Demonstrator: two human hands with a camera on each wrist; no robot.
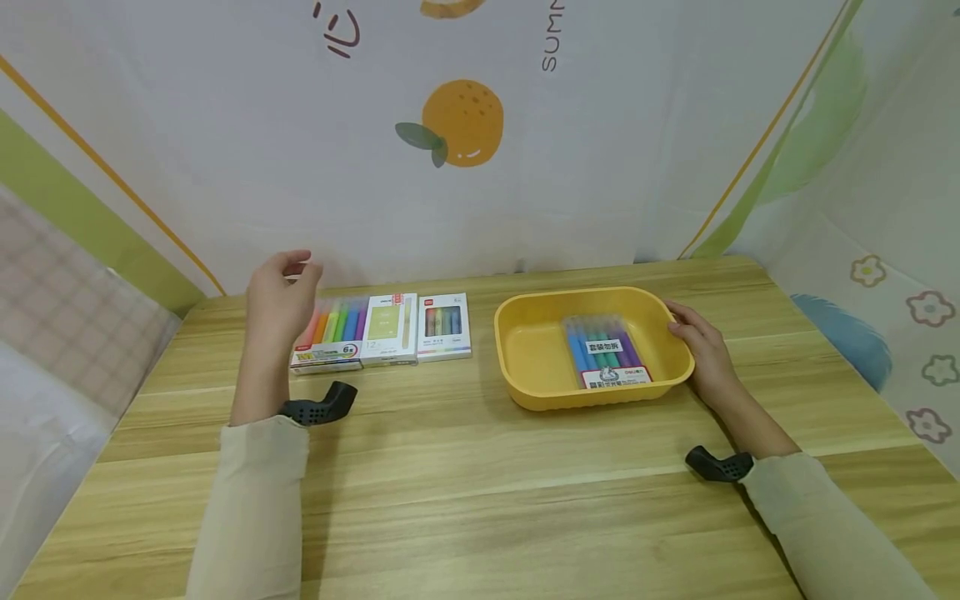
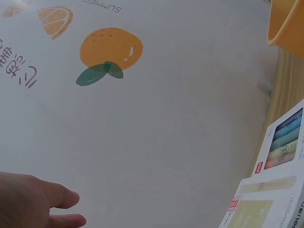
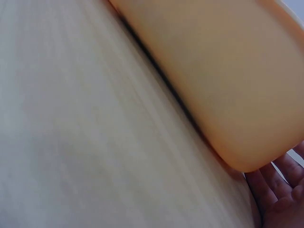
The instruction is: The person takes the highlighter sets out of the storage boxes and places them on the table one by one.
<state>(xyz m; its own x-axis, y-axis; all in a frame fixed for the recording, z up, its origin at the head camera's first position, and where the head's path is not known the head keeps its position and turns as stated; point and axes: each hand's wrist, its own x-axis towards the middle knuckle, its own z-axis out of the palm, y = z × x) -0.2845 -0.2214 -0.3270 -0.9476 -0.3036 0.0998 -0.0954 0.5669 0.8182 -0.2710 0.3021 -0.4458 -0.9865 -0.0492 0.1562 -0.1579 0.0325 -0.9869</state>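
Observation:
In the head view my left hand (image 1: 281, 296) is raised over the left end of a row of boxes, its fingers loosely bent and nothing held. Beneath it lies a clear pack of rainbow-coloured markers (image 1: 335, 327), partly hidden by the hand. Beside that pack are a white box with a yellow-green panel (image 1: 388, 329) and a small white box of pastel pens (image 1: 444, 327). My right hand (image 1: 705, 354) rests against the right end of a yellow plastic basket (image 1: 528, 379). In the right wrist view its fingers (image 3: 280, 183) lie extended along the basket's end wall.
A clear pack of blue, green and purple pens (image 1: 606, 350) lies inside the basket. Everything stands on a wood-grain table (image 1: 450, 500). Behind its back edge hangs a white curtain (image 1: 300, 167) printed with oranges. Patterned cloth also hangs on both sides.

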